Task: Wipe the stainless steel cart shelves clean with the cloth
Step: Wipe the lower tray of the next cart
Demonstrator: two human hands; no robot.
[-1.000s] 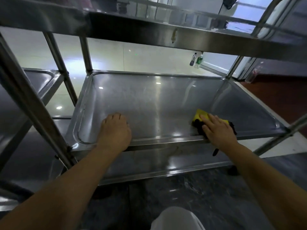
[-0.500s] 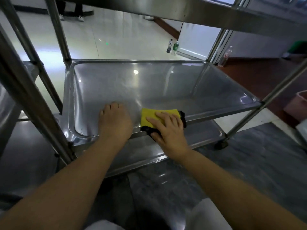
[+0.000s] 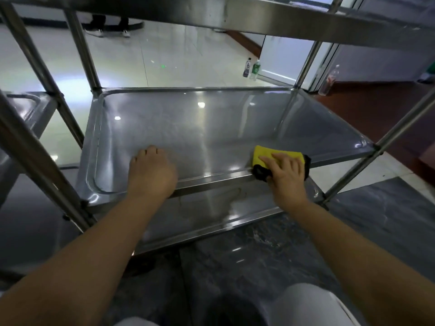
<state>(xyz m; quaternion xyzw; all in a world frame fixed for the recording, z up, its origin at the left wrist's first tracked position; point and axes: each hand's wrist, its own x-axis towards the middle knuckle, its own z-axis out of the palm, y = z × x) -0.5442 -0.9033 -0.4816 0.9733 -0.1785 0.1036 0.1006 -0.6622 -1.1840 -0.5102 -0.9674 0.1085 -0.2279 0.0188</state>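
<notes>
The right hand (image 3: 286,175) pressed flat on the yellow cloth (image 3: 270,156) at the middle shelf's (image 3: 188,128) front-right edge, the left hand (image 3: 151,171) lay loose on its rim grasping nothing, and I judged this shelf part-wiped, the lower shelf (image 3: 223,208) streaked and waiting.

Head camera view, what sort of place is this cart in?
Likely a commercial or institutional workspace, not a home: a stainless steel cart, glossy tiled floor, drink bottles left on it.

The steel cart's middle shelf (image 3: 211,137) carries a yellow cloth (image 3: 270,154) at its near right edge, pressed under the right hand (image 3: 287,175). The left hand (image 3: 150,172) rests near left.
</notes>
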